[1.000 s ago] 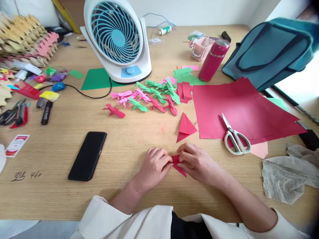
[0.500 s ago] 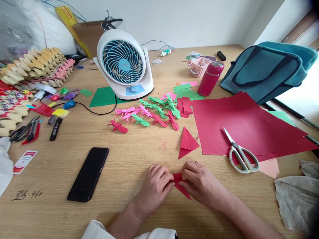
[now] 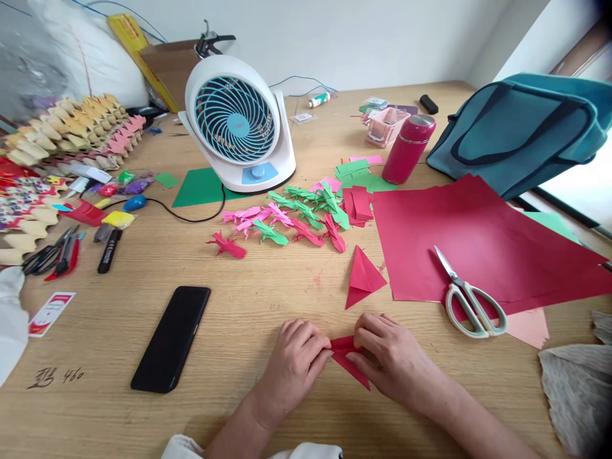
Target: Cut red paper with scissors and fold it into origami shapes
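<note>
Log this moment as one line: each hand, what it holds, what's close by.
left hand: pinches red folded paper | right hand: pinches same paper, on table | near: red triangle, scissors, phone

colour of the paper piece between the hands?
Red. The folded paper is pinched between left hand and right hand; head view shows it best.

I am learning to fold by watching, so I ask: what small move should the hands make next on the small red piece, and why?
Probably the right hand should slide along the fold to flatten it, while the left hand pins the folded red paper on the table. Both hands pinch it at its middle, and its point lies free.
</note>
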Motion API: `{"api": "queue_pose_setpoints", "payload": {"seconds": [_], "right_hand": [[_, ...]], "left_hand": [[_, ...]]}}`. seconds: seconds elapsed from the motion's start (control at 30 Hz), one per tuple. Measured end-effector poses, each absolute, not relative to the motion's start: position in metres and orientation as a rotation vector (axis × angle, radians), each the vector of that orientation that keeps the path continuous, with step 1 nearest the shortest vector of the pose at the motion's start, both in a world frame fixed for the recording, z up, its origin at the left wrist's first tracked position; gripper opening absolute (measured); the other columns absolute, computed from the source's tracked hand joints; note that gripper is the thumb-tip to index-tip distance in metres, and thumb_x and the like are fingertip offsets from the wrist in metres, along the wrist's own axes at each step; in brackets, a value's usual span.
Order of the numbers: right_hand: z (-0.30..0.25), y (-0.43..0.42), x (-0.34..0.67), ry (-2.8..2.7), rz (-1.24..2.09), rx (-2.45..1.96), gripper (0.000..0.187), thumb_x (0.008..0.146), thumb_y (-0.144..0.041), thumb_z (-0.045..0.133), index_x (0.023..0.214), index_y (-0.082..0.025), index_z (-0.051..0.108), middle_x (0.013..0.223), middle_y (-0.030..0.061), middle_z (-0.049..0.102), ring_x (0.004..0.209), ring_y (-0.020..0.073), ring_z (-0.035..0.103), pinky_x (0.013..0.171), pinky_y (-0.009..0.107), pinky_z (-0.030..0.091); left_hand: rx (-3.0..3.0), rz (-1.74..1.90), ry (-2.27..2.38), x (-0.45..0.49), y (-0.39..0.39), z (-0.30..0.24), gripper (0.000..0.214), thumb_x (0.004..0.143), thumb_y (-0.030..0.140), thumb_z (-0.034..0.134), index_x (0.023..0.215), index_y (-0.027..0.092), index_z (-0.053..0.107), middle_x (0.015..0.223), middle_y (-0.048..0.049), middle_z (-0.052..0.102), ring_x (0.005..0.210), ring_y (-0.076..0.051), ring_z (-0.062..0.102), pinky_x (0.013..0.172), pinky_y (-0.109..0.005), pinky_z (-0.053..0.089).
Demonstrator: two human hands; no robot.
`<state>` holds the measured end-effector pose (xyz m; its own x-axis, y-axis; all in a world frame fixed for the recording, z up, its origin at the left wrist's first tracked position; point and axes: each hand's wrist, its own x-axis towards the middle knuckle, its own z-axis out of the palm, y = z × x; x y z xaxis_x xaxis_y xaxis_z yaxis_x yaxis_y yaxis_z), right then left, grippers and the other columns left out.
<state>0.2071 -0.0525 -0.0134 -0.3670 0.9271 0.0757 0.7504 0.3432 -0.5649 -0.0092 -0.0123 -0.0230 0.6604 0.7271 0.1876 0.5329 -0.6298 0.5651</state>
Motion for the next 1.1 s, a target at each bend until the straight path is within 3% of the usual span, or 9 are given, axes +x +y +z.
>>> {"api": "queue_pose_setpoints", "payload": {"seconds": [1.1], "right_hand": [[-0.0143,-0.0522,0.203,-2.127,0.552,-1.586,0.021,0.092,-0.021,0.053,0.071,-0.019,0.052,0.08,0.0048,0.054,0.073,0.0166,0.051,0.071,0.033,0.041]], "left_hand": [[2.322,0.5,1.237,-0.0068,-0.0163,-0.0205,0.01,0.092,0.022,0.055,0.084,0.019,0.059,0.089,-0.0031,0.057,0.087,-0.018,0.053,0.082,-0.035,0.04]]}}
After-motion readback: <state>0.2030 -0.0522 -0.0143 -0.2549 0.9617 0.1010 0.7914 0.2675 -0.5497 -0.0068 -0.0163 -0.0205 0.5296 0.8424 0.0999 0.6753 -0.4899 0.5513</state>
